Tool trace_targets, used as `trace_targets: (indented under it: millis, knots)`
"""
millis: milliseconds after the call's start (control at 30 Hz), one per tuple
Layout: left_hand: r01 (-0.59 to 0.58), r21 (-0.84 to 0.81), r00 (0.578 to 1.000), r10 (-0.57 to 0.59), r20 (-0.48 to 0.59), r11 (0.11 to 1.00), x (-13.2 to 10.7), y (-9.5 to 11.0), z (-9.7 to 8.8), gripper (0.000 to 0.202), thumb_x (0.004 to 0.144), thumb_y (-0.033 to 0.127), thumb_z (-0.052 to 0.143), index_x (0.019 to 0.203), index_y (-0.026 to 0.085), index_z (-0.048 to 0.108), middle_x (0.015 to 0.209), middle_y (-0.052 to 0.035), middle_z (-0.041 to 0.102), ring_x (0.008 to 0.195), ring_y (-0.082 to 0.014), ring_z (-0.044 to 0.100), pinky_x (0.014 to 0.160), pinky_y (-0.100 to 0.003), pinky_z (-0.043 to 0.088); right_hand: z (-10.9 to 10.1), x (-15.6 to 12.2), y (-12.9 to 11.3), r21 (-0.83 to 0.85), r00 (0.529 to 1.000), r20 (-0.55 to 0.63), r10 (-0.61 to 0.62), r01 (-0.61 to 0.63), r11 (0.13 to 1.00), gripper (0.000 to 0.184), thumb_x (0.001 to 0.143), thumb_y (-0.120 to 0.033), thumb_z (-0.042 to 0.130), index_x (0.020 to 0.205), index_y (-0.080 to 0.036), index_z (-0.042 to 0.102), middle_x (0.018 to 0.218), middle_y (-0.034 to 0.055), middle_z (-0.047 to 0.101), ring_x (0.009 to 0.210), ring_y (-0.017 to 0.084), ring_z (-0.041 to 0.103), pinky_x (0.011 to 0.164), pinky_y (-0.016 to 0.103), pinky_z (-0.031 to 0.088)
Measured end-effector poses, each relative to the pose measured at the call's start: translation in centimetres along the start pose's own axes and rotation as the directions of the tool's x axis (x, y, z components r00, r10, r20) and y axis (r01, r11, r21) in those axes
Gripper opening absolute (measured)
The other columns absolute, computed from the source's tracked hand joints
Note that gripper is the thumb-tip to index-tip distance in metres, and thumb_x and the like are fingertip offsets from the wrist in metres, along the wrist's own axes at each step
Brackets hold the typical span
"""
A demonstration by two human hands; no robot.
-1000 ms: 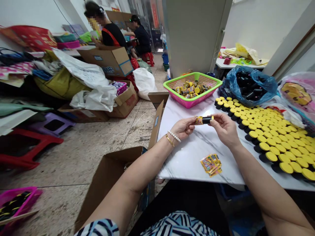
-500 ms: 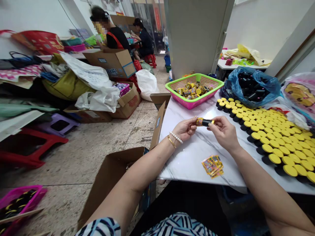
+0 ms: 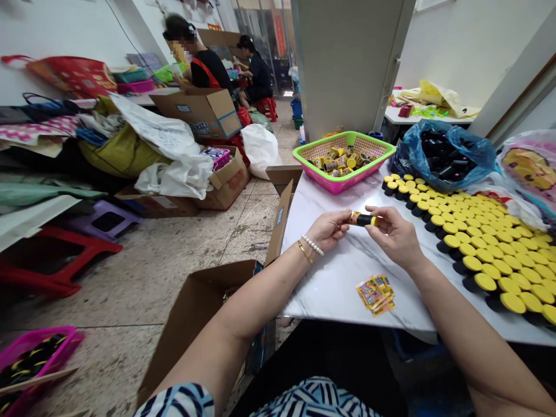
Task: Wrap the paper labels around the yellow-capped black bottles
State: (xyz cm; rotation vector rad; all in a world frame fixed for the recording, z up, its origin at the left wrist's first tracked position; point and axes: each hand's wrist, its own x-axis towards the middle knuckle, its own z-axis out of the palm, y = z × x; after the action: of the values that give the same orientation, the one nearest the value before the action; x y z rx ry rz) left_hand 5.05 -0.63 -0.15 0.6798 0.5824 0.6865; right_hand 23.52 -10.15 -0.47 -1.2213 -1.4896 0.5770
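Open tabletop (image 3: 330, 284) shows between tube (image 3: 362, 219) and basket (image 3: 335, 186) (cards (image 3: 374, 293) near front edge)

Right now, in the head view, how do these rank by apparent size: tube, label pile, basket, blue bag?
Largest to smallest, as they look:
1. Basket and blue bag: too alike to rank
2. Label pile
3. Tube
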Motion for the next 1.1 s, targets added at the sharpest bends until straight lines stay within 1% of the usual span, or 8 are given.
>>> trace_targets:
  millis: [133, 200, 367, 500, 633, 767, 900, 1100]
  knots:
    - [-0.017, 0.052, 1.000, 0.017, -0.002, 0.999, -0.2, 0.2, 0.1, 0.020, 0.086, 0.022, 0.080, 0.084, 0.005, 0.069, 0.074, -0.0065, 0.067, 0.044, 0.0000, 0.044, 0.034, -0.010, 0.017, -0.3, 0.3, 0.5, 0.199, 0.994, 0.081, 0.068, -0.083, 0.977, 0.033, 0.087, -0.040, 0.077, 0.109, -0.027, 0.056, 0.128, 0.0075, 0.075, 0.113, 0.022, 0.075, 0.108, 0.043, 0.058]
    - [-0.020, 0.063, 1.000, 0.020, 0.004, 0.998, -0.3, 0.4, 0.1, 0.020, 0.086, 0.022, 0.080, 0.085, 0.005, 0.069, 0.075, -0.0071, 0.068, 0.044, 0.0000, 0.044, 0.034, -0.010, 0.018, -0.4, 0.4, 0.6, 0.207, 0.996, 0.070, 0.064, -0.077, 0.975, 0.033, 0.086, -0.039, 0.078, 0.109, -0.027, 0.058, 0.120, 0.0067, 0.076, 0.111, 0.022, 0.075, 0.107, 0.042, 0.058]
    - [-0.047, 0.088, 0.999, 0.047, 0.008, 0.995, -0.4, 0.2, 0.0, 0.023, 0.086, 0.024, 0.081, 0.084, 0.005, 0.069, 0.074, -0.0068, 0.068, 0.044, -0.0009, 0.047, 0.034, -0.012, 0.019, -0.2, 0.4, 0.4, 0.208, 0.997, 0.031, 0.075, -0.079, 0.975, 0.034, 0.085, -0.041, 0.079, 0.108, -0.026, 0.060, 0.127, 0.0081, 0.074, 0.113, 0.022, 0.073, 0.105, 0.042, 0.059]
    - [-0.039, 0.094, 0.999, 0.038, 0.004, 0.995, -0.4, 0.1, 0.1, 0.021, 0.086, 0.023, 0.081, 0.087, 0.005, 0.071, 0.076, -0.0083, 0.070, 0.043, -0.0007, 0.046, 0.033, -0.012, 0.018, -0.3, 0.4, 0.4, 0.153, 0.997, -0.018, 0.077, -0.073, 0.985, 0.035, 0.082, -0.042, 0.080, 0.105, -0.026, 0.060, 0.108, 0.0050, 0.076, 0.100, 0.021, 0.075, 0.101, 0.042, 0.060]
    - [-0.016, 0.040, 1.000, 0.016, -0.002, 0.999, -0.2, 0.4, -0.1, 0.011, 0.086, 0.014, 0.078, 0.088, 0.006, 0.070, 0.079, -0.0082, 0.072, 0.041, 0.0014, 0.042, 0.033, -0.010, 0.017, -0.6, 0.5, 0.1, 0.095, 0.995, -0.090, 0.053, -0.045, 0.994, 0.035, 0.081, -0.043, 0.081, 0.106, -0.026, 0.063, 0.110, 0.0053, 0.076, 0.101, 0.023, 0.075, 0.101, 0.043, 0.061]
    - [0.001, -0.051, 1.000, -0.003, -0.029, 0.999, 0.0, 0.7, -0.4, 0.004, 0.092, 0.008, 0.069, 0.088, 0.006, 0.069, 0.078, -0.0066, 0.071, 0.040, 0.0021, 0.041, 0.031, -0.009, 0.016, -0.7, 0.8, 0.0, 0.228, 0.987, -0.120, 0.108, -0.079, 0.970, 0.035, 0.081, -0.046, 0.082, 0.105, -0.027, 0.064, 0.106, 0.0038, 0.075, 0.100, 0.023, 0.075, 0.099, 0.045, 0.063]
    - [0.031, -0.107, 0.998, -0.036, -0.045, 0.994, 0.1, 0.7, -0.2, 0.004, 0.094, 0.007, 0.066, 0.090, 0.007, 0.068, 0.078, -0.0067, 0.071, 0.040, 0.0022, 0.040, 0.031, -0.008, 0.016, -0.6, 1.1, 0.3, 0.391, 0.982, -0.077, 0.170, -0.127, 0.912, 0.034, 0.083, -0.050, 0.079, 0.102, -0.027, 0.064, 0.102, 0.0011, 0.074, 0.099, 0.021, 0.075, 0.100, 0.049, 0.063]
    - [0.107, -0.160, 0.994, -0.104, 0.029, 0.981, -0.2, 0.8, 0.0, 0.008, 0.097, 0.006, 0.060, 0.095, 0.008, 0.068, 0.079, -0.0067, 0.070, 0.039, 0.0021, 0.040, 0.031, -0.008, 0.017, 0.2, 1.4, 0.8, 0.365, 0.980, -0.065, 0.187, -0.151, 0.919, 0.038, 0.081, -0.053, 0.081, 0.102, -0.026, 0.065, 0.113, 0.0036, 0.077, 0.108, 0.023, 0.074, 0.102, 0.047, 0.062]
